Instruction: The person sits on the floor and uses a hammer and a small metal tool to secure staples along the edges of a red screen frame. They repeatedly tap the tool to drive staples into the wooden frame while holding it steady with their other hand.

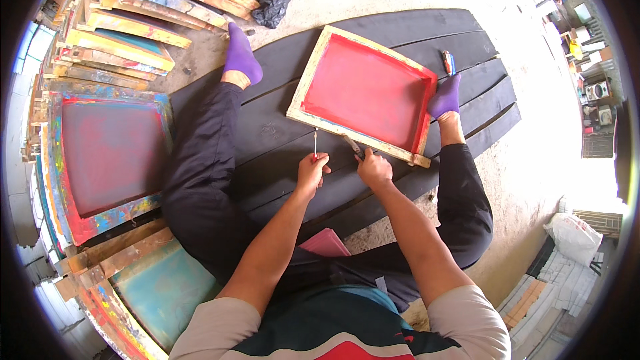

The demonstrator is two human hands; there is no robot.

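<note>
I see the left hand (312, 172) closed around a thin pale stick (315, 143), held upright just below a red-meshed wooden screen frame (363, 93). The right hand (375, 168) grips a small tool (352, 145) touching the frame's near edge. The frame lies on black boards (280, 133) between purple-socked feet.

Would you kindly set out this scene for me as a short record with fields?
setting: person seated on black boards, legs apart, purple socks
main thing: wooden frame with red screen, flat on the boards between the feet
left hand: pinches a thin pale stick, upright near the frame's near edge
right hand: grips a small dark tool against the frame's near edge
by right foot: small red and blue object
person's left: stacked paint-stained frames, a large frame with a dark red screen
</note>
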